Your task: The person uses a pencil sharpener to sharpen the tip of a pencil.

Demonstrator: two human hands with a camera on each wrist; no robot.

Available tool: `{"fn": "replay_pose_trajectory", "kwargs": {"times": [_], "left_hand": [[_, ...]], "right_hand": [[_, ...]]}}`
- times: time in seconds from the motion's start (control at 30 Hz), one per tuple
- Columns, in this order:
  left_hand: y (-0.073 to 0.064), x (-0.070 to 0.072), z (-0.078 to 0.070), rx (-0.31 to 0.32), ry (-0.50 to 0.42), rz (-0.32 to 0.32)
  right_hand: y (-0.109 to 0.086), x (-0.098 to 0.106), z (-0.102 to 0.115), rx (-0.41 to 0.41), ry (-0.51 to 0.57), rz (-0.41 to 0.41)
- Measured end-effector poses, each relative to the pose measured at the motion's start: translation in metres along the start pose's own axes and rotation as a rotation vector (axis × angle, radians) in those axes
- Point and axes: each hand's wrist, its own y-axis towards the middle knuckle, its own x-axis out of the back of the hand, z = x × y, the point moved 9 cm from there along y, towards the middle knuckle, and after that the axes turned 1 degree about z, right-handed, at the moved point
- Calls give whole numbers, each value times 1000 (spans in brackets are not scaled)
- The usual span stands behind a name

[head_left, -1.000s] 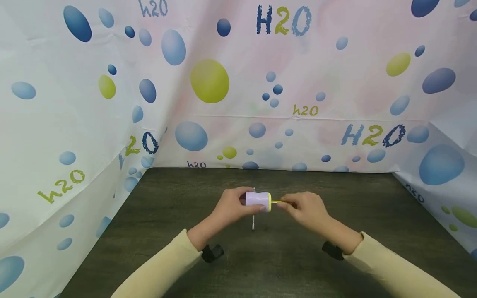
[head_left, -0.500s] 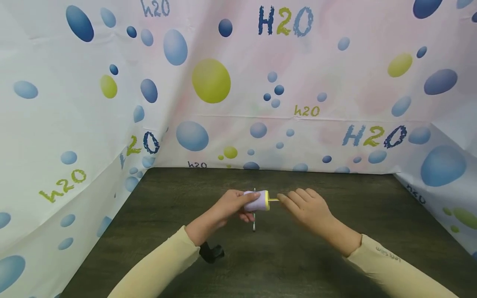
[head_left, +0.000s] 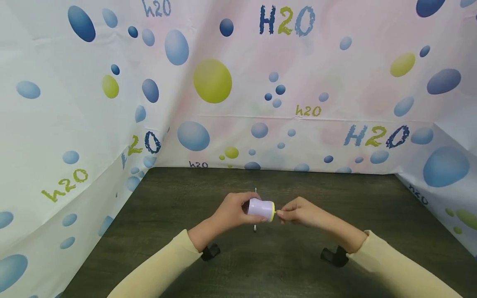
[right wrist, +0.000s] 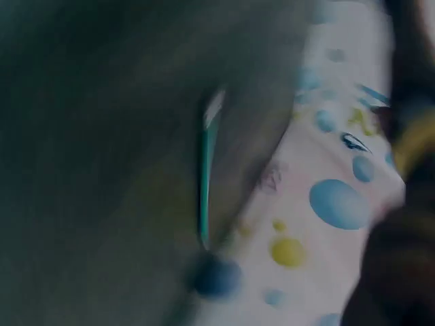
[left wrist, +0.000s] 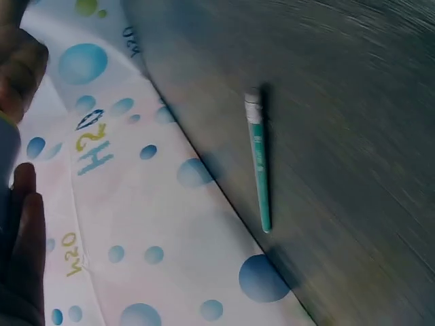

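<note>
My left hand [head_left: 229,212] grips a small lilac cylinder [head_left: 261,208] lying sideways, its yellow rim [head_left: 273,211] facing right. A thin yellow stick juts from that rim. My right hand [head_left: 303,212] pinches the stick close to the rim, so only a short bit of it shows; its kind is unclear. Behind the cylinder, a teal pen-like stick [left wrist: 259,163] with a whitish end lies on the table, mostly covered in the head view. Both wrist views catch the hands only at their edges, dark in the right one.
The dark wood-grain table [head_left: 179,265] stretches around both hands. A white sheet [head_left: 298,74] printed with bubbles and H2O lettering stands along the back and both sides. Black straps with cameras [head_left: 335,256] hang under the wrists.
The right hand turned palm-down, then back to a pinch, and moved slightly down. The left hand rolled the cylinder and returned to its earlier hold. Less of the yellow stick shows now.
</note>
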Motion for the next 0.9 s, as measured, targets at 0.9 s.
{"fn": "replay_pose_trajectory", "kwargs": {"times": [0.9], "left_hand": [[0,12,-16,-135,77,-59]], "right_hand": [[3,3,0,-63,73,34]]}}
